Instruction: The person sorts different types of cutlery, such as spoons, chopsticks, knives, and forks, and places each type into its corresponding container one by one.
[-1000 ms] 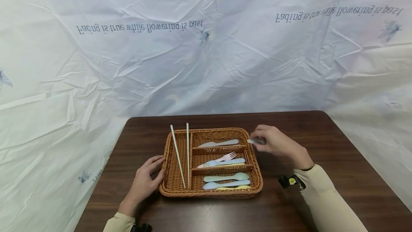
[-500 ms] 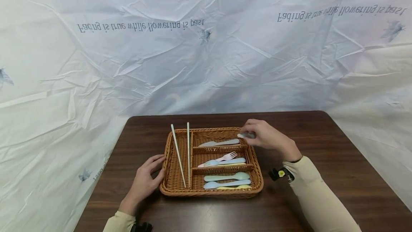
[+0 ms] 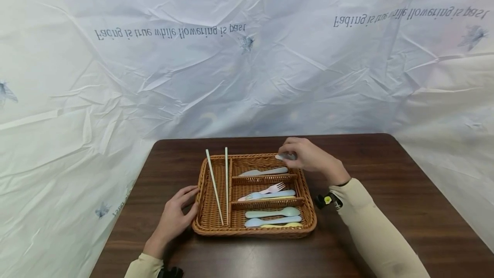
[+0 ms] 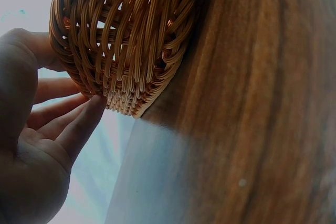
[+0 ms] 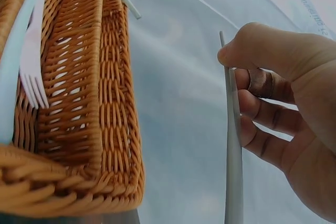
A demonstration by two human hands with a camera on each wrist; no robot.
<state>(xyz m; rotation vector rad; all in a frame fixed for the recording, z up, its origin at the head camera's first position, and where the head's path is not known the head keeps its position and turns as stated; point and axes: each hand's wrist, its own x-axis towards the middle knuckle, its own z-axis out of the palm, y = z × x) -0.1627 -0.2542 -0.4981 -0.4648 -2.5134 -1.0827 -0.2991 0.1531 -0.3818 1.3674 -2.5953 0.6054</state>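
A brown wicker cutlery basket [image 3: 311, 226] lies on the table, divided into compartments. My left hand [image 3: 175, 216] rests against its left outer side, fingers fairly straight; in the left wrist view the fingertips [image 4: 97, 103] touch the weave. Above the back right corner, my right hand [image 3: 306, 155] pinches a slim pale grey knife [image 5: 233, 156], seen edge-on in the right wrist view. Below it, a pale knife [image 3: 270, 171] lies in the back compartment. The middle compartment holds a pink fork [image 3: 275, 188] and a blue fork [image 3: 270, 194]; the front one holds a green spoon [image 3: 272, 213] and a blue spoon [image 3: 270, 221].
Two white chopsticks [image 3: 214, 185] lean in the basket's long left compartment, ends over the back rim. Yellow cutlery [image 3: 291, 225] shows under the blue spoon. The dark wooden table [image 3: 251, 256] extends around the basket. A printed white cloth [image 3: 247, 76] hangs behind.
My right hand has moved left and slightly back with the knife, from beside the basket's right rim to above its back right corner. The left hand stays against the basket.
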